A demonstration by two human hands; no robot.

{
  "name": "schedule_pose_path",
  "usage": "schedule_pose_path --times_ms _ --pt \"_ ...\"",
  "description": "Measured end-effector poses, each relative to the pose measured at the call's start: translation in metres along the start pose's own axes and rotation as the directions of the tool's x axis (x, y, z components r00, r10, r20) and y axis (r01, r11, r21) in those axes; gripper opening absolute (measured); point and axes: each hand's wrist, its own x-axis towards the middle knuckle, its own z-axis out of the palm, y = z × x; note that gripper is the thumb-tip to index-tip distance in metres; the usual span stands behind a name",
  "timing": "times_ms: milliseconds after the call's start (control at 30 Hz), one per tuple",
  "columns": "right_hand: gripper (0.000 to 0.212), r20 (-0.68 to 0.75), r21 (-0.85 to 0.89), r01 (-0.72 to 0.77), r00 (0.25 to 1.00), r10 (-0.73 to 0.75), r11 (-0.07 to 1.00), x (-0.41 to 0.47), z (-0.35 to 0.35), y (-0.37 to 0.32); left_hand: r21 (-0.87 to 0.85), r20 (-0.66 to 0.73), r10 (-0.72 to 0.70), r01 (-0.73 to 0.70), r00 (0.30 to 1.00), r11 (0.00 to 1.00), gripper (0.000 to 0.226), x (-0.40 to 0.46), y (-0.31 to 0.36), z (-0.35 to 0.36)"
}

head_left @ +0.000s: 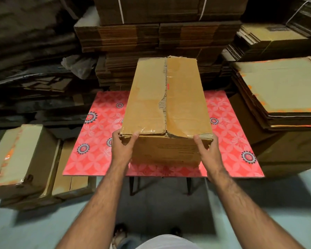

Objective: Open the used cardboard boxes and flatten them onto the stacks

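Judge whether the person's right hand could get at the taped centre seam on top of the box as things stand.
Probably yes. The right hand grips the box at its near right corner, and the centre seam lies bare on top, with nothing lying on it or between it and the hand.

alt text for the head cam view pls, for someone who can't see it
Seen from above, a person's left hand and right hand grip the near corners of a closed, taped cardboard box standing on a small table with a pink patterned top. Stacks of flattened cardboard surround it.
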Motion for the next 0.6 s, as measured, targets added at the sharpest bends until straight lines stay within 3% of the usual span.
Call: schedule_pose_path --times_ms 67,200,267,333,400,500,600 --pt "0.106 0.005 0.019 -0.029 1.000 0.029 0.999 -0.004 0.001 -0.004 -0.079 0.013 -0.041 0.042 0.999 0.996 0.088 0.000 0.000 0.002" --pt "0.093 -0.099 0.001 -0.042 0.994 0.042 0.999 -0.011 0.003 -0.026 -0.228 0.031 -0.113 0.117 0.993 0.966 0.049 -0.001 0.008 0.009" --pt "0.081 -0.174 -0.077 0.018 0.984 -0.031 0.997 -0.015 0.005 -0.046 -0.276 0.075 -0.159 0.174 0.984 0.945 0.041 -0.004 0.012 0.010" --pt "0.076 -0.273 -0.222 0.139 0.941 -0.198 0.965 -0.021 0.007 -0.071 -0.319 0.145 -0.213 0.250 0.966 0.914 0.033 -0.005 0.013 0.006" --pt "0.080 -0.309 -0.400 0.239 0.874 -0.376 0.885 -0.029 0.015 -0.101 -0.362 0.241 -0.281 0.354 0.929 0.862 0.025 -0.004 0.007 0.001" --pt "0.080 -0.242 -0.668 0.262 0.809 -0.536 0.696 -0.047 0.047 -0.139 -0.341 0.342 -0.358 0.470 0.869 0.814 0.020 -0.009 -0.013 -0.003" --pt "0.083 -0.116 -0.869 0.232 0.762 -0.637 0.436 -0.062 0.099 -0.137 -0.150 0.364 -0.339 0.414 0.868 0.898 0.042 -0.008 -0.026 -0.005"
